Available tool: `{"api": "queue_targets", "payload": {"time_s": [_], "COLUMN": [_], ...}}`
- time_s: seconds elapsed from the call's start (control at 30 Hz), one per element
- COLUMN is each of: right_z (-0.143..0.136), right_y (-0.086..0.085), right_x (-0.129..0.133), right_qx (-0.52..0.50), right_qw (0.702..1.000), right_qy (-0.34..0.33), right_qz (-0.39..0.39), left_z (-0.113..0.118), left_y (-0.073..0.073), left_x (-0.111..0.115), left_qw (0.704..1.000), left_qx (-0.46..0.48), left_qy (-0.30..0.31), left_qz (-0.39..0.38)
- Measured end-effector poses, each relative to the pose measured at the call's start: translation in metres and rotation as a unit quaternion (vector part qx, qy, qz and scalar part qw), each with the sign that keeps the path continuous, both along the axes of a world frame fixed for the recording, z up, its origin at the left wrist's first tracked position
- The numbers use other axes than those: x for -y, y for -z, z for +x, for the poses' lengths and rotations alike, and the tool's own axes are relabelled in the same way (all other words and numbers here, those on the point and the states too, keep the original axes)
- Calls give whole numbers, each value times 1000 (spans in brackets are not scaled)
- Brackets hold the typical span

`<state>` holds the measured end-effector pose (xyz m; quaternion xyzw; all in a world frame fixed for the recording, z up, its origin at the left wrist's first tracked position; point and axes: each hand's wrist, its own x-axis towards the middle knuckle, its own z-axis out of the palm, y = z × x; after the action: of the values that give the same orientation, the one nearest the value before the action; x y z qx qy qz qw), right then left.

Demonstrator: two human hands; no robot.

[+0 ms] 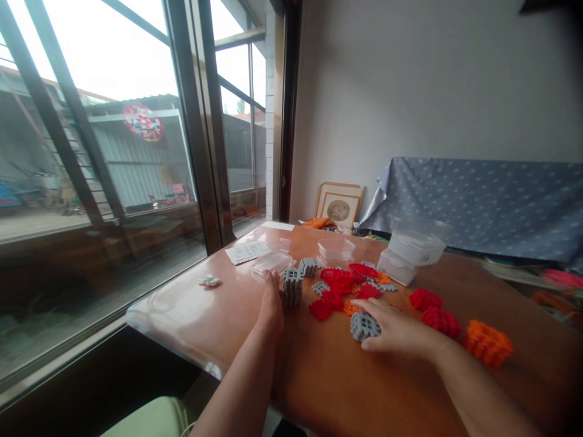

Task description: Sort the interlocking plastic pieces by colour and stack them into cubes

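Forearms (pixel 248 376) nearest, over the table (pixel 182 315): your left hand (pixel 272 303) sits at the grey stack (pixel 292 288), grip uncertain, while your right hand (pixel 396 328) is clamped, thumb and fingers, on a grey bundle (pixel 364 326). Stacking looks partly done: red stacks (pixel 441 321) and an orange stack (pixel 488 343) stand right of your right hand, but a mixed loose pile (pixel 337 282) lies unstacked beyond it. Leaflet (pixel 246 252) print unreadable; no brand legible.
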<state>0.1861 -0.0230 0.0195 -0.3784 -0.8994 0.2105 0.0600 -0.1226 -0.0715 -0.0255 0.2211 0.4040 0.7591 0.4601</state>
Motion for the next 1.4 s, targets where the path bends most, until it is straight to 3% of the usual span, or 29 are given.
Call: {"api": "queue_targets", "payload": {"time_s": [0.63,0.93,1.4], "right_z": [-3,-9,-15], "right_y": [7,-1,4], "right_x": [2,11,18], "right_qx": [30,33,6], "right_qw": [999,999,998], "right_qy": [0,-6,35], "right_qz": [19,38,51], "left_z": [2,2,4], "left_y": [-3,-7,-12], "left_x": [0,-1,2], "left_qw": [1000,999,999], "left_qx": [-15,-24,-16], "left_qy": [-15,-25,-33], "left_qz": [17,-2,-15]}}
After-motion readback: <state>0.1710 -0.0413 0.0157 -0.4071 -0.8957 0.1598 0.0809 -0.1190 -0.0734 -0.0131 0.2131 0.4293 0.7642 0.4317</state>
